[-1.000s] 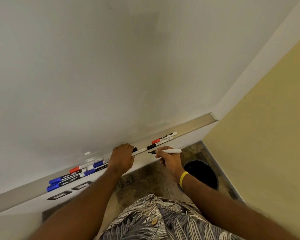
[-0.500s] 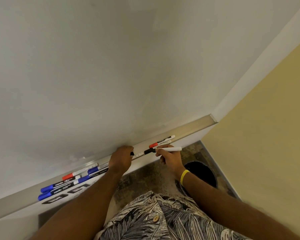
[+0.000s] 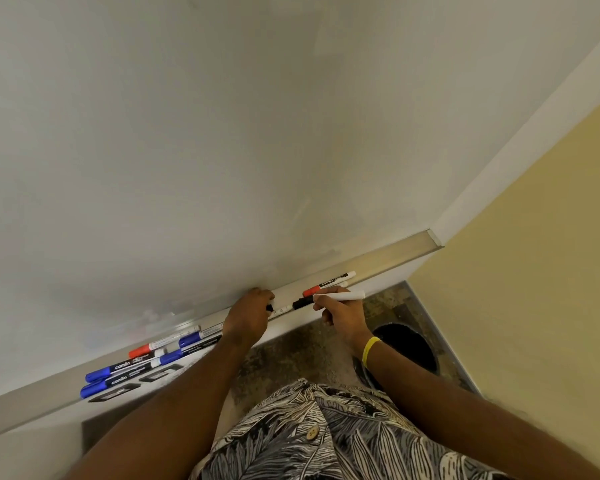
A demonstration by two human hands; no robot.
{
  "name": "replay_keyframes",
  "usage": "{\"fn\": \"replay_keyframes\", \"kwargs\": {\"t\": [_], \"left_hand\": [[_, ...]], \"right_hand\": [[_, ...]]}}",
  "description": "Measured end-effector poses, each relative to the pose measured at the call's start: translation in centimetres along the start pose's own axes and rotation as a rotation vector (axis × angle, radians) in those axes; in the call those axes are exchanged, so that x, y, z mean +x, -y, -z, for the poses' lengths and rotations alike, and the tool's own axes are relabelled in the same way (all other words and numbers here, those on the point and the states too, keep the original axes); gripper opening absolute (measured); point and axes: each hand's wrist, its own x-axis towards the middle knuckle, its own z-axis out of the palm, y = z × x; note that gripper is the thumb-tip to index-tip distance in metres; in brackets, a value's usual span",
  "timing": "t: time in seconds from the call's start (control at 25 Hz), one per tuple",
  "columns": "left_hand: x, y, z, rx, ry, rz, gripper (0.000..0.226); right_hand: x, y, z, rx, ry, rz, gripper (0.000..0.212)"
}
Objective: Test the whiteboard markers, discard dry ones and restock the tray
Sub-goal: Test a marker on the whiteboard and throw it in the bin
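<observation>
The whiteboard fills the upper view, with its aluminium tray running along the bottom edge. My right hand holds a slim white marker level, with its left end against the black end of a slim marker lying in the tray. My left hand rests on the tray, closed on a small black piece that looks like a cap. A red-capped marker lies just beyond my right hand. Several blue markers and another red marker lie at the tray's left.
A round black bin stands on the speckled floor below my right wrist, which wears a yellow band. A yellow wall closes off the right side. Dark label plates sit under the tray at the left.
My right hand has lifted the white marker slightly toward the tray, so its dark tip now meets the black end of the tray marker. The left hand stays put.
</observation>
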Motion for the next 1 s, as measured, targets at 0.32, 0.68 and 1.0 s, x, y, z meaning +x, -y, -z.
{"fn": "replay_keyframes", "kwargs": {"t": [0.32, 0.68, 1.0], "left_hand": [[-2.5, -1.0, 1.4, -0.548, -0.033, 0.013, 0.036], [-5.5, -1.5, 3.0, -0.462, -0.030, -0.069, 0.036], [-8.0, -3.6, 4.4, -0.670, -0.106, -0.052, 0.027]], "right_hand": [[-0.5, 0.3, -0.2, 0.008, -0.008, 0.007, 0.008], [-3.6, -0.1, -1.8, 0.000, 0.065, 0.013, 0.009], [-5.9, 0.4, -2.2, 0.110, 0.062, -0.004, 0.022]]}}
